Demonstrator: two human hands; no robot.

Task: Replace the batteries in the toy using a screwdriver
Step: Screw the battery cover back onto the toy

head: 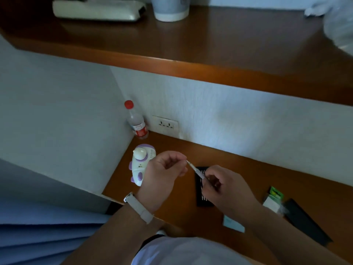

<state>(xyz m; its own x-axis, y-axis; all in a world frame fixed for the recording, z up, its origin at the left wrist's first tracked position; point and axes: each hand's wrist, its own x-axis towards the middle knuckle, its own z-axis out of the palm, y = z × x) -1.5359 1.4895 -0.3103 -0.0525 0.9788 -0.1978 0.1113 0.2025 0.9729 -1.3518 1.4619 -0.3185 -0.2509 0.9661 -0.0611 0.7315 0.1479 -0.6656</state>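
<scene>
The white-and-purple toy (142,163) lay untouched near the back-left corner of the tabletop (267,169), just beyond the left hand (162,175). The slim screwdriver (196,172) was held in the air between both hands, above the black bit tray (205,199). The right hand (227,186) had its fingers curled round the handle and the left pinched the tip, seemingly seating a bit. To my eye it wanted pushing straight in until firm, then checking against the toy's screw, with the battery pack (276,194) waiting towards the right edge.
</scene>
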